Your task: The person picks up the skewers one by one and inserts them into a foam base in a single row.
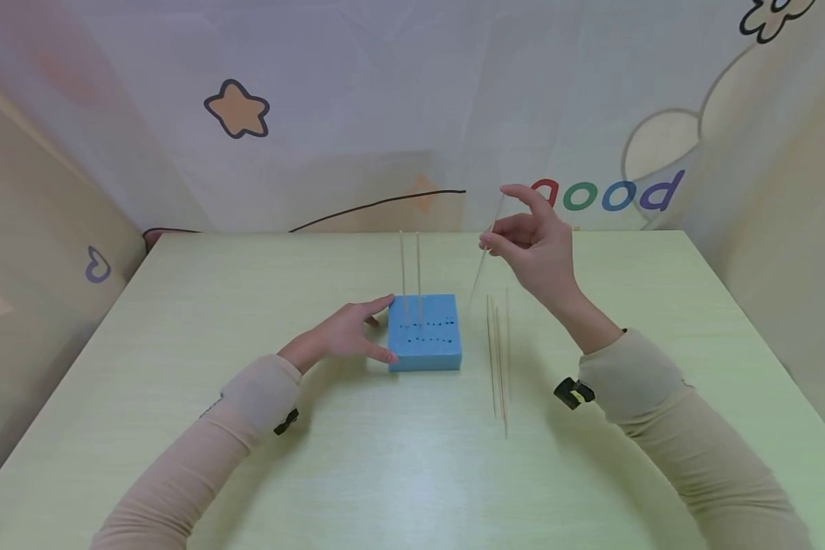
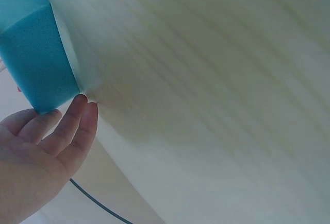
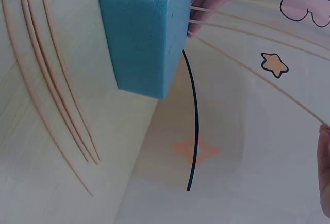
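A blue foam block (image 1: pixel 425 362) with rows of small holes in its top sits on the table. Two thin wooden skewers (image 1: pixel 418 267) stand upright in it. At the block's left side, my left hand (image 1: pixel 340 332) rests its thumb by the front corner and a fingertip by the back corner; its other fingers (image 2: pixel 77 126) look fairly straight. My right hand (image 1: pixel 532 248), raised right of the block, pinches another skewer (image 1: pixel 481 267) between thumb and fingers, with the index finger at its top end. This skewer slants down toward the block; its lower tip looks apart from it in the head view.
Several loose skewers (image 1: pixel 498 367) lie on the pale table (image 1: pixel 357 473), right of the block, running front to back. A printed cloth backdrop (image 1: pixel 357 92) hangs behind the table's far edge, with cloth (image 1: pixel 34 252) at the left side too.
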The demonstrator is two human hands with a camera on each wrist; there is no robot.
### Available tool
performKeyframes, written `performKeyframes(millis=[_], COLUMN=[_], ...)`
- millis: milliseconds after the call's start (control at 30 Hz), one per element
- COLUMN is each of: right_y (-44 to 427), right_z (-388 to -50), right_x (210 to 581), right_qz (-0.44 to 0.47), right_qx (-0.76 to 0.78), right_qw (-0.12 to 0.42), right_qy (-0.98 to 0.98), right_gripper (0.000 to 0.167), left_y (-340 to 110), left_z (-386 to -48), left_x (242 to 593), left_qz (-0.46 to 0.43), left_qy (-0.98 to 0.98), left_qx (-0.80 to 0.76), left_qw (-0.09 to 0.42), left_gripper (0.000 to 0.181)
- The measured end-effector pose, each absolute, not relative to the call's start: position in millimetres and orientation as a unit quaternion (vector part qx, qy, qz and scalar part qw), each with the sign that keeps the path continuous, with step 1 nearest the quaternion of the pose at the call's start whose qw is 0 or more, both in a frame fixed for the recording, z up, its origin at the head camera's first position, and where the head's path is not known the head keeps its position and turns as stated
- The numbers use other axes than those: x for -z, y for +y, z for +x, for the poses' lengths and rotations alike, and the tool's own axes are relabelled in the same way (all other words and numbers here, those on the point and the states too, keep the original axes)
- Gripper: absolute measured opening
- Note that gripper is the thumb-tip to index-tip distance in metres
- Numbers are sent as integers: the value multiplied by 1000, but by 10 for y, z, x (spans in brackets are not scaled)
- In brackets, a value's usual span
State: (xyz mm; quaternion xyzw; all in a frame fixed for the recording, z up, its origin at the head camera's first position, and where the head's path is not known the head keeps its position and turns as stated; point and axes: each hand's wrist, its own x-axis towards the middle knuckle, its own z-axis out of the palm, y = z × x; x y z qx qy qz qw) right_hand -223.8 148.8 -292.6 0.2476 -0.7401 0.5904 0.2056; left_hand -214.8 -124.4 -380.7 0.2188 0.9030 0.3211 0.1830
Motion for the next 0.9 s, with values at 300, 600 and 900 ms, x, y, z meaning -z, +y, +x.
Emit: performKeyframes(millis=[300, 600, 900], right_y=[1246, 1126, 1069], right_z=[-2263, -2277, -2280], right_x=[2991, 3036, 3095], right_qz=[308, 342, 366], right_qx=[-583, -569, -541], right_qw=[262, 273, 278], right_qy=[-705, -696, -704], right_gripper=[46, 45, 47], left_y=[-1250, -1253, -1261], left_z=[-2141, -2140, -2134], left_x=[3800, 3803, 3804], left_qz=[221, 225, 224], left_qy=[904, 902, 904], left_qx=[-319, -323, -319], left_qw=[178, 177, 178], left_gripper=[102, 101, 102])
